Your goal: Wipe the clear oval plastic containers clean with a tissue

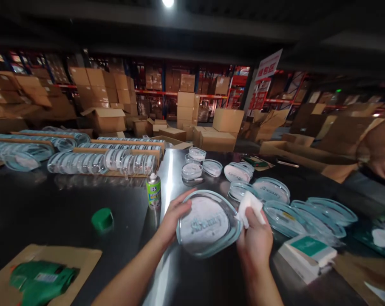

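Apparently to steady it, the left hand (173,217) grips one side of a clear, lettered dish (208,225) tilted above the tabletop (68,204); the right hand (256,239) pinches a white wipe (249,205) at the opposite edge. That dark, reflective surface carries more dishes (270,190); beyond, cartons (216,140) and racks (211,96) fill a dim warehouse.

Head view: our left hand (176,211) grips a lettered oval glass dish (208,223) by its left rim; our right hand (258,238) pinches a white tissue (250,206) at its right edge. Dish tilted, above the dark surface (125,255). We note a green spray can (153,192) upright, a green cap (102,219) nearer us, and a green gun-shaped tool (42,278) on a cardboard sheet (84,258). More glass dishes (271,190) stand beyond and right; packed rows (77,162) at left. Behind: stacked cartons (185,106).
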`<state>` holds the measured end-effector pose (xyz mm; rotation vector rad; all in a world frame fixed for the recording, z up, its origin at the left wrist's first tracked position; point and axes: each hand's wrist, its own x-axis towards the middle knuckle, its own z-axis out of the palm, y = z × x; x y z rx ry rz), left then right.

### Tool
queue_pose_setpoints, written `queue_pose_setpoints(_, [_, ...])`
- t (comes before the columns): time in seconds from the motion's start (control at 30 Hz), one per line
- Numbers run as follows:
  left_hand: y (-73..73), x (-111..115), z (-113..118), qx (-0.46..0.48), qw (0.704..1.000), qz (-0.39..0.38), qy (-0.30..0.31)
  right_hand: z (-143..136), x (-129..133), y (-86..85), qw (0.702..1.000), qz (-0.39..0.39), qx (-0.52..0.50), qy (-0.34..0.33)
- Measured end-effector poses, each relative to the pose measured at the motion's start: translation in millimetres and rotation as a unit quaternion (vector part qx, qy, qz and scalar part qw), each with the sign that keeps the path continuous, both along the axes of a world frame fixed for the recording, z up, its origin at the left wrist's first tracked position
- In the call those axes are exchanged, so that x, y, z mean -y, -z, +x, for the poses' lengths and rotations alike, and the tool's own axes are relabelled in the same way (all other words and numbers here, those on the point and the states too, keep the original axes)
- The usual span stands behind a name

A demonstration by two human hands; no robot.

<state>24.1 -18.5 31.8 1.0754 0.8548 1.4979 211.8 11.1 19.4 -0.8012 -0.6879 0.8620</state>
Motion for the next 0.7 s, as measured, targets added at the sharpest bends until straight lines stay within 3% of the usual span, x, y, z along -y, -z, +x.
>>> queue_pose_setpoints(0.1, [-15.9,1.9,-10.2,0.036,0.999,0.021,-0.027,-4.6,19.5,-19.9,0.995,0.042,0.087,0.001])
queue_pose_setpoints(0.17, [-17.8,4.5,-15.4,0.046,0.997,0.026,-0.048,-4.6,33.1,-23.1,0.956,0.123,0.266,0.025])
queue_pose_setpoints(0.2, [-17.5,6.1,-17.3,0.049,0.997,0.026,-0.053,-3.9,38.3,-23.1,0.907,0.18,0.377,0.053])
queue_pose_setpoints(0.3, [-16.2,10.8,-19.8,0.037,0.997,0.03,-0.056,-3.3,44.7,-23.1,0.71,0.29,0.623,0.156])
queue_pose_setpoints(0.33, [-16.2,12.1,-19.9,0.02,0.997,0.037,-0.06,-4.7,44.4,-23.9,0.666,0.291,0.663,0.181])
queue_pose_setpoints(0.4, [-16.5,13.8,-20.0,-0.026,0.995,0.056,-0.073,-11.2,42.7,-25.8,0.615,0.272,0.71,0.209])
queue_pose_setpoints(0.47, [-16.4,14.5,-20.2,-0.061,0.992,0.069,-0.083,-21.6,42.3,-26.1,0.601,0.263,0.723,0.217])
queue_pose_setpoints(0.6, [-13.7,14.5,-21.4,-0.051,0.995,0.059,-0.069,-40.9,49.0,-20.0,0.626,0.283,0.705,0.173])
queue_pose_setpoints(0.7, [-11.0,14.1,-21.0,-0.023,0.996,0.04,-0.073,-40.3,51.5,-20.1,0.64,0.307,0.691,0.137])
